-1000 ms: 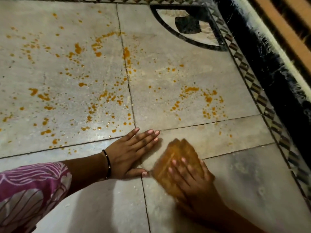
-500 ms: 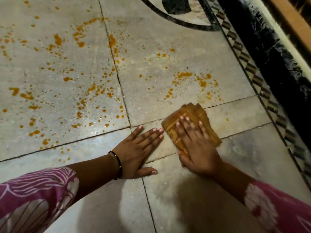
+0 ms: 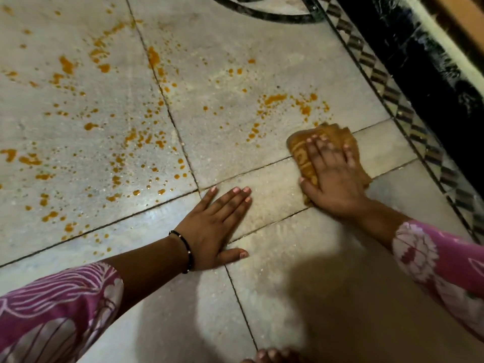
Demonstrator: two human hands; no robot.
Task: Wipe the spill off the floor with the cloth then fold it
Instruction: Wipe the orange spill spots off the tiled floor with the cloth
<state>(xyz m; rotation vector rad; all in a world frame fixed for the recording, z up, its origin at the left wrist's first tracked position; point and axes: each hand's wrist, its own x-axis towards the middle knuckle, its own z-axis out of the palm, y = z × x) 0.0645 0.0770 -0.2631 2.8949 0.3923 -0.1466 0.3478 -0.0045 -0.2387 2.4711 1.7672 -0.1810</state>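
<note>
The right hand [image 3: 332, 176] lies flat on top of the cloth [image 3: 303, 150], with its fingers straight and spread a little, pressing the cloth down on the floor [image 3: 262, 205]. The cloth is brown and orange with a light pattern, and it is bunched up under the palm. It sticks out past the fingertips and on both sides of the hand.

The left hand [image 3: 217, 226] is just to the left of the right hand and a bit nearer the person. It lies flat on the bare floor with straight fingers and holds nothing. A thin black bracelet [image 3: 186, 251] is around its wrist. Both arms wear pink sleeves [image 3: 52, 310] with white patterns.

The spill [image 3: 117, 142] is lots of orange drops and blobs. Some sit just past the cloth's far edge. Many more are spread over the tiles far to the left of both hands.

To the right of the right hand runs a dark patterned border [image 3: 408, 119] along the floor.
</note>
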